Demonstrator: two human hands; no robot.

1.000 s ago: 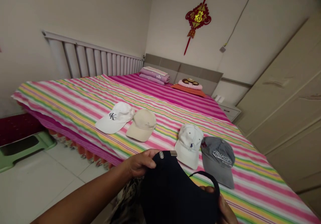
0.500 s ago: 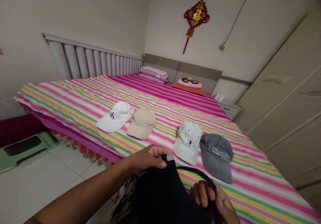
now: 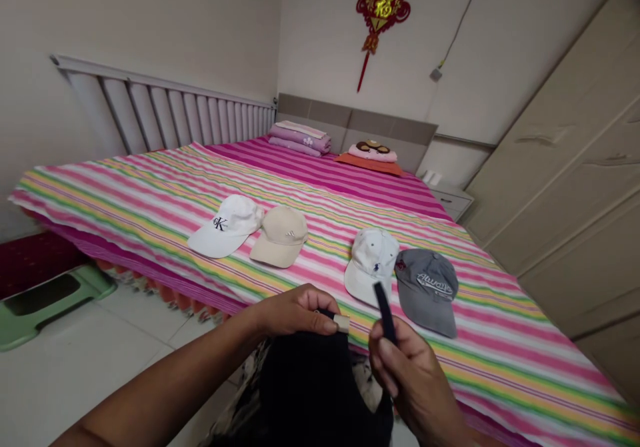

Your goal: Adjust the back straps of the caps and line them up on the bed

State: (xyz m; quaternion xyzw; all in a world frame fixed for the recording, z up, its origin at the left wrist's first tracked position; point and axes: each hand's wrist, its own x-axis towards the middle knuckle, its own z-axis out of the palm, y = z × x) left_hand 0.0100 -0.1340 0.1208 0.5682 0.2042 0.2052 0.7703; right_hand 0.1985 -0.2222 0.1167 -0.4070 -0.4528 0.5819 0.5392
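The right hand [image 3: 410, 380] now pinches the thin black strap [image 3: 385, 312] up, away from the black cap [image 3: 305, 393], which the left hand [image 3: 297, 310] grips tight at its back.

Black cap [image 3: 300, 387] (navy, maybe) against a pink-and-yellow striped bedspread [image 3: 505, 360].

Five baseball caps [image 3: 306, 390]

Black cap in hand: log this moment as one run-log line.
left hand: holds black cap | right hand: holds its strap | nearby on striped bed: white cap, grey cap
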